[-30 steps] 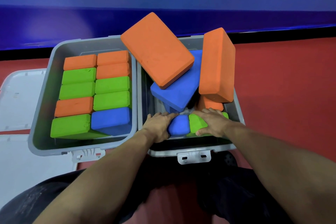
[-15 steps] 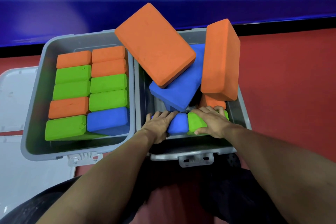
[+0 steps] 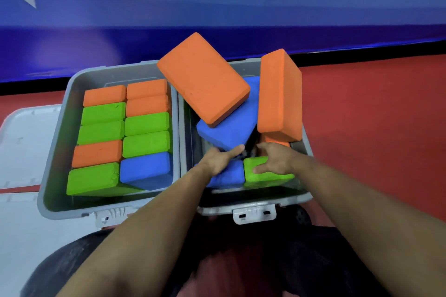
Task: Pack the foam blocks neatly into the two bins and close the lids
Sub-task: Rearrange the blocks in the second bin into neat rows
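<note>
Red floor (image 3: 374,116) under us, blue wall (image 3: 217,19) with white lettering behind. We have two grey bins side by side, both open. Left bin (image 3: 54,152) is packed: two tidy columns of orange, green and blue foam blocks standing on edge. White lid (image 3: 21,137) lies flat on the floor to its left. Right bin (image 3: 307,196) is a mess: big orange block (image 3: 202,79) tilted on top of a blue block (image 3: 231,128), a second orange block (image 3: 280,94) leaning upright on the right wall. Near the front wall a small blue block (image 3: 229,176) and a green block (image 3: 265,173) sit side by side. Left hand (image 3: 220,158) grip: fingers straight, resting on the small blue block, fingertips at the tilted blue one. Right hand (image 3: 277,158) grip: fingers curled over the green block's top, thumb on its near face.
</note>
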The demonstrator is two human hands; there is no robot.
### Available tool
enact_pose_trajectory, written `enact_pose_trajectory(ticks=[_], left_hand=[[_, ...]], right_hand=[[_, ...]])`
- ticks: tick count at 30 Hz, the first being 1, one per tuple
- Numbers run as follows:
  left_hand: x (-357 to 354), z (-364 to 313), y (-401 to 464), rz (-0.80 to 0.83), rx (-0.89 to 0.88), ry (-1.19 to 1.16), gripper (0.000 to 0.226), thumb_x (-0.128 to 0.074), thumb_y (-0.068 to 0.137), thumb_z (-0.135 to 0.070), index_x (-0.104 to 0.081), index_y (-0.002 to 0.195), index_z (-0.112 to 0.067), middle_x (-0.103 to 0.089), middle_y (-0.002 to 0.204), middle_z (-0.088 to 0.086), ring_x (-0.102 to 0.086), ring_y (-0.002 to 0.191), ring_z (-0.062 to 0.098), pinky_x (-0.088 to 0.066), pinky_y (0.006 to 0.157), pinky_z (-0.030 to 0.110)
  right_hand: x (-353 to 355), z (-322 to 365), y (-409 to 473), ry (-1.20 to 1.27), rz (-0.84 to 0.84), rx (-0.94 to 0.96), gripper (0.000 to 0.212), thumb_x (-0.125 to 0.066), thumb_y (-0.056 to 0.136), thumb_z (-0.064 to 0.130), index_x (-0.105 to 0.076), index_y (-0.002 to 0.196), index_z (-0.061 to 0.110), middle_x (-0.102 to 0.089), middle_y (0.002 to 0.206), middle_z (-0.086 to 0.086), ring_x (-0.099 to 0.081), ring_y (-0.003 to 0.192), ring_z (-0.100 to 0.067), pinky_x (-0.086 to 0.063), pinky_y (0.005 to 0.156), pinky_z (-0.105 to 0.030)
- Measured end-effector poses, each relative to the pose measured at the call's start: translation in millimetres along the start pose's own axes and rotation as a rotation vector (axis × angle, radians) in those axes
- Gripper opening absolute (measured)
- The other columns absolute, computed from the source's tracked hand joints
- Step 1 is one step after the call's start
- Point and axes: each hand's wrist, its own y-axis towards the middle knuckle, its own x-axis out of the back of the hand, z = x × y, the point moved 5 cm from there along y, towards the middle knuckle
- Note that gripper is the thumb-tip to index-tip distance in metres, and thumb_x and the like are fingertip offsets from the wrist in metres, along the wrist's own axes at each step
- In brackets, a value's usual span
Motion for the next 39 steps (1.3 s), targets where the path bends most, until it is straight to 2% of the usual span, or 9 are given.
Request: enact_pose_trajectory(ticks=[3,5,10,14,17,21,28,34,39], left_hand=[[-2.8,-2.2,3.6,-0.117,0.038,-0.131,0.050,-0.073,0.090,-0.050,-0.067,0.115,-0.008,-0.070,0.120,0.008,-0.065,0.105,0.026,-0.052,0.093,0.039],[-0.8,-3.1,5.4,-0.181,0.050,-0.204,0.050,-0.072,0.090,-0.049,-0.063,0.117,-0.008,-0.066,0.118,0.008,-0.060,0.102,0.026,-0.049,0.091,0.037],[4.0,1.7,15.5,-0.257,0.095,-0.350,0.057,-0.075,0.090,-0.042,-0.060,0.131,-0.005,-0.064,0.122,0.004,-0.058,0.101,0.024,-0.044,0.087,0.035],[-3.7,8.7,23.4,-0.190,0.182,-0.561,0.051,-0.082,0.085,-0.036,-0.066,0.123,-0.005,-0.074,0.107,0.005,-0.068,0.088,0.020,-0.051,0.075,0.035],[-6.6,12.6,28.4,-0.145,0.194,-0.613,0.042,-0.081,0.085,-0.035,-0.069,0.114,-0.007,-0.076,0.107,0.006,-0.070,0.089,0.019,-0.051,0.070,0.032],[3.7,11.3,29.0,-0.168,0.180,-0.672,0.041,-0.080,0.087,-0.034,-0.069,0.116,-0.007,-0.076,0.109,0.008,-0.070,0.092,0.023,-0.050,0.066,0.033],[40.8,-2.7,28.6,-0.333,0.082,-0.760,0.048,-0.075,0.092,-0.033,-0.059,0.127,-0.003,-0.069,0.123,0.015,-0.068,0.107,0.032,-0.060,0.063,0.039],[71.9,-18.0,31.1,-0.440,0.028,-0.677,0.068,-0.071,0.096,-0.026,-0.036,0.150,-0.004,-0.058,0.136,0.015,-0.064,0.109,0.032,-0.062,0.074,0.052],[70.6,-18.9,32.4,-0.414,0.005,-0.557,0.042,-0.067,0.099,-0.027,-0.056,0.135,-0.008,-0.067,0.129,0.011,-0.067,0.110,0.032,-0.062,0.064,0.041]], right_hand=[[21.7,8.9,-41.7,0.402,-0.130,-0.090,0.044,-0.076,0.089,0.027,-0.060,0.124,0.004,-0.061,0.126,-0.002,-0.060,0.112,-0.022,-0.047,0.095,-0.028],[24.2,1.1,-56.2,0.745,-0.154,-0.224,0.034,-0.074,0.088,0.041,-0.061,0.107,0.015,-0.061,0.129,-0.009,-0.061,0.111,-0.027,-0.051,0.100,-0.038],[17.1,-11.6,-41.7,1.512,-0.012,-0.517,0.108,-0.079,0.073,0.060,-0.025,0.154,0.012,-0.036,0.153,-0.026,-0.048,0.134,-0.038,-0.043,0.111,-0.047],[17.8,-1.3,-22.3,1.895,0.111,-0.489,0.105,-0.085,0.066,0.059,-0.035,0.138,0.002,-0.040,0.143,-0.036,-0.047,0.134,-0.044,-0.040,0.113,-0.052],[27.0,3.1,-7.2,2.080,0.057,-0.437,0.103,-0.083,0.068,0.061,-0.041,0.132,-0.008,-0.048,0.135,-0.032,-0.050,0.131,-0.041,-0.040,0.113,-0.050],[32.9,5.6,3.2,2.117,-0.110,-0.463,0.082,-0.082,0.074,0.053,-0.051,0.128,0.000,-0.057,0.126,-0.020,-0.058,0.121,-0.032,-0.047,0.107,-0.047],[42.8,10.6,-7.4,1.828,-0.232,-0.484,0.060,-0.083,0.075,0.051,-0.053,0.105,0.007,-0.060,0.099,-0.012,-0.060,0.091,-0.025,-0.050,0.103,-0.043],[56.0,0.6,-21.8,1.629,-0.283,-0.427,0.035,-0.073,0.086,0.047,-0.055,0.093,0.019,-0.063,0.091,-0.003,-0.061,0.083,-0.017,-0.048,0.091,-0.035],[61.4,-12.5,-34.5,1.541,-0.302,-0.447,0.037,-0.071,0.087,0.048,-0.053,0.097,0.017,-0.057,0.087,-0.003,-0.056,0.077,-0.016,-0.045,0.090,-0.035]])
